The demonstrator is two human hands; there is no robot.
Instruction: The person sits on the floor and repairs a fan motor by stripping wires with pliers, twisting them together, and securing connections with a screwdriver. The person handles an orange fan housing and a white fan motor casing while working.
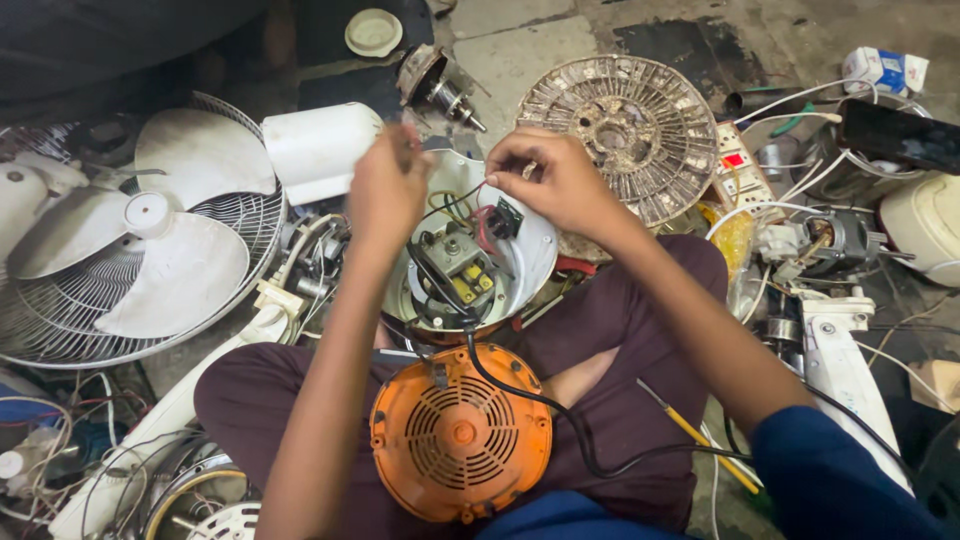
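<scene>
1. Head view looks down on a person seated cross-legged on a concrete floor (520,40), with an opened white plastic fan motor housing (470,255) resting between the knees.
2. That person's left hand (388,185) is raised over the housing's left rim with its fingers pinched together on something small, probably a thin wire end; what exactly it grips cannot be told.
3. Over on the other side, the right hand (560,180) is closed in a pinch on a thin black wire (455,200) that runs down to the exposed motor and yellow terminal block (458,270) inside the housing.
4. A small black switch part (505,218) sits on the housing's inner wall just below the right hand.
5. Judging by this, the cover is already off and the wiring is exposed; the wires look loose, so joining and closing up appear to remain.
6. An orange round vented cover (460,435) lies on the lap nearer the camera, and a thick black cable (540,405) crosses it from the motor.
7. A yellow-handled screwdriver (700,435) lies untouched by the right knee.
8. A white fan blade in a wire guard (150,230) lies to the left, and a dirty round slotted disc (630,130) lies beyond the right hand.
</scene>
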